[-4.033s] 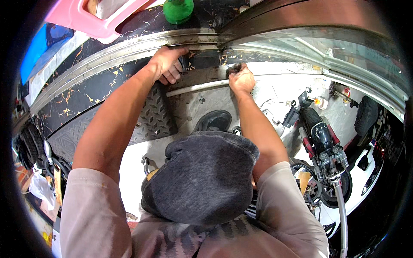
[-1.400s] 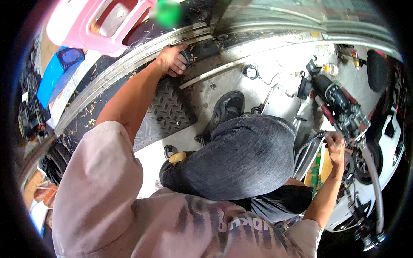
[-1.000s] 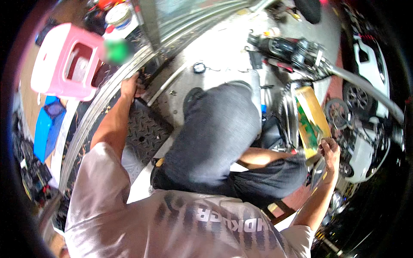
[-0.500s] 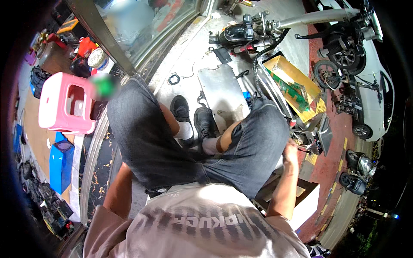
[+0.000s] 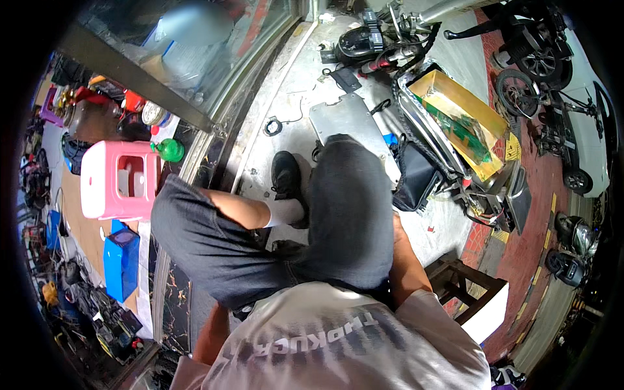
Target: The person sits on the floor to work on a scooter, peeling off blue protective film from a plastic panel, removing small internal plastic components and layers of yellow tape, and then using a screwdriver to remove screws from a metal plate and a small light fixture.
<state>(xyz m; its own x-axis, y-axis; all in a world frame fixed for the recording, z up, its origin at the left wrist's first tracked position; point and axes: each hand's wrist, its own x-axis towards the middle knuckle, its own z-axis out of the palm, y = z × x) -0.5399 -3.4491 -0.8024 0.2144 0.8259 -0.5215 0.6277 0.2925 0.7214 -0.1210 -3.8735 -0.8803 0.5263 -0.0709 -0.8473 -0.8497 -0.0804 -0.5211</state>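
My left forearm (image 5: 211,333) drops beside my hip, and its hand is out of sight behind my thigh. On the other side my right forearm (image 5: 408,263) runs forward along my right thigh. The wrist reaches behind the raised right knee (image 5: 354,195), which hides the fingers, so any hold is not visible. Closest to that hand lies a black bag or cover (image 5: 416,174) on the pale floor. Ahead of the knee a silver metal plate (image 5: 348,120) lies flat, partly covered by my leg. My left shoe (image 5: 286,174) rests on the floor.
A long open case (image 5: 411,97) with yellow lining and green tape lies right of the plate. Further off are motor parts (image 5: 357,47) and a coiled black cable (image 5: 273,127). A pink stool (image 5: 107,182), blue box (image 5: 121,263) and green bottle (image 5: 171,150) are left; a wooden-framed stand (image 5: 484,286) is right.
My right hand has moved in from beside the case to behind my right knee. That knee has swung left over the plate, uncovering the black bag. The view has shifted slightly.
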